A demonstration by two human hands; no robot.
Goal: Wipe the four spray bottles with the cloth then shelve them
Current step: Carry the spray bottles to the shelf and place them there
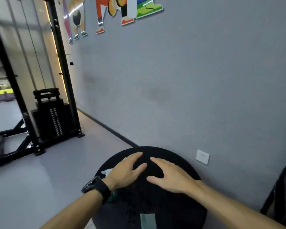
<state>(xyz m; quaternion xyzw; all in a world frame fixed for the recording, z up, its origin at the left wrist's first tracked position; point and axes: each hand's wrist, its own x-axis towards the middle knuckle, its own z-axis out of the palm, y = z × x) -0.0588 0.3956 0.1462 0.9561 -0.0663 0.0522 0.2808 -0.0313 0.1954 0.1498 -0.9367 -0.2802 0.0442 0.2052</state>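
Observation:
My left hand (128, 170) and my right hand (170, 175) hover side by side over a round black table (180, 210), fingers spread, palms down, holding nothing. A black watch sits on my left wrist. Under my left wrist a whitish-clear object (106, 172) peeks out, perhaps the top of a spray bottle, with a bit of green (114, 195) below it; I cannot tell what they are. A pale grey-green folded cloth (148, 220) lies at the near edge of the table. No whole spray bottle shows.
A grey wall (188, 80) with a white socket (203, 157) rises right behind the table. A black cable weight machine (51, 118) stands on the grey floor at left. A dark frame (281, 192), perhaps shelving, is at the right edge.

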